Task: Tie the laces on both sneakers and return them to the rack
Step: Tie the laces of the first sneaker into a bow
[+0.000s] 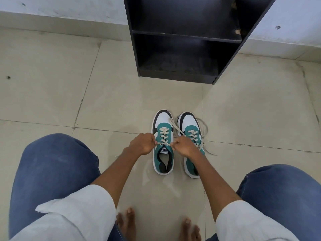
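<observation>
Two teal, white and black sneakers stand side by side on the tiled floor, toes pointing away from me. My left hand [143,143] and my right hand [185,146] each pinch an end of the cream lace at the top eyelets of the left sneaker [163,155], pulling it sideways. One lace end runs from my right hand up across the toe of that shoe. The right sneaker [191,129] has loose laces [205,129] trailing onto the floor on its right side; my right hand hides part of it. The black rack [187,37] stands ahead.
The rack is open-fronted with two dark shelves and stands against a white wall. My knees in blue jeans are at the lower left and lower right, and my bare feet [156,226] rest on the floor below the shoes. Beige tiles surround the shoes.
</observation>
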